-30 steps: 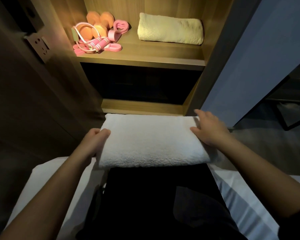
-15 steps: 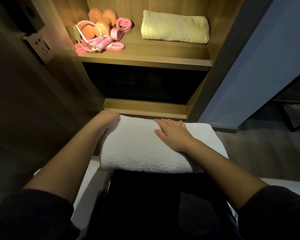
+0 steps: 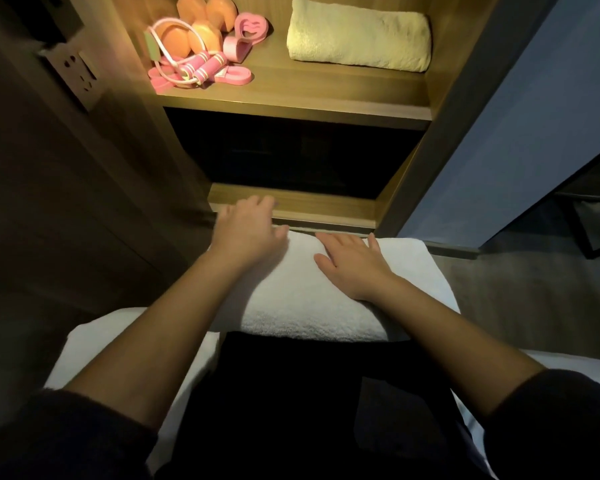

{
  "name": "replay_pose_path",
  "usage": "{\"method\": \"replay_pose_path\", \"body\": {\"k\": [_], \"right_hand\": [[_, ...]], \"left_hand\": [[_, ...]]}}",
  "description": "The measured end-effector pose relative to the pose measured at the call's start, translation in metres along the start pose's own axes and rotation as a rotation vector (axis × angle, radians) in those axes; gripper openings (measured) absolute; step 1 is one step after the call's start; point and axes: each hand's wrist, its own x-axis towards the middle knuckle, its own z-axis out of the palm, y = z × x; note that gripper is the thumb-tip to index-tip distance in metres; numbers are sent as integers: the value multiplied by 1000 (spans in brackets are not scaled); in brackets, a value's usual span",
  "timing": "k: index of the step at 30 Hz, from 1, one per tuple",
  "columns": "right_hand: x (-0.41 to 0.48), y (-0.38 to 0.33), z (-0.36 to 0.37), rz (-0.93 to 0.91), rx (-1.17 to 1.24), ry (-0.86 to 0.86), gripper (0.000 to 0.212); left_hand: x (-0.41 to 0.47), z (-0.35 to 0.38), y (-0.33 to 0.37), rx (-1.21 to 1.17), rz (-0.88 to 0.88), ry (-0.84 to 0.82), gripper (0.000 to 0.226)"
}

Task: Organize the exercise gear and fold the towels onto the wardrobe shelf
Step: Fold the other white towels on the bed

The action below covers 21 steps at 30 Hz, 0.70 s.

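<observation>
A folded white towel (image 3: 409,292) lies across my lap in front of the wardrobe. My right hand (image 3: 352,266) rests flat on its middle with straight fingers. My left hand (image 3: 248,230) lies at the towel's far left corner, fingers loosely spread and blurred. On the lit wardrobe shelf (image 3: 291,98) a folded cream towel (image 3: 359,34) sits at the right. At the shelf's left are orange dumbbells (image 3: 205,24), a pink skipping rope (image 3: 205,65) and pink bands (image 3: 248,29).
A dark lower compartment (image 3: 291,157) opens below the shelf, with a wooden bottom ledge (image 3: 326,207) just beyond the towel. A wall socket (image 3: 77,72) is at the left. A blue-grey panel (image 3: 520,133) stands right. White bedding (image 3: 94,355) lies under my legs.
My right hand slid from the towel's right end to its middle. My left hand moved from the near left edge to the far left corner. The view has drawn closer to the wardrobe.
</observation>
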Motion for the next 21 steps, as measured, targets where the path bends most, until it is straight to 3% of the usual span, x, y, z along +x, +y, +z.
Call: {"method": "replay_pose_path", "body": {"k": [5, 11, 15, 18, 21], "right_hand": [[9, 15, -17, 69, 37, -38, 54], [30, 34, -47, 211, 6, -215, 72], [27, 46, -56, 217, 14, -111, 65], [18, 50, -46, 226, 3, -120, 60], [13, 47, -29, 241, -31, -41, 64]], "left_hand": [[10, 22, 10, 36, 60, -360, 51], [41, 21, 14, 35, -25, -440, 51], [39, 25, 17, 58, 36, -354, 42], [30, 28, 12, 41, 112, -320, 51], [21, 40, 6, 14, 82, -306, 46]]}}
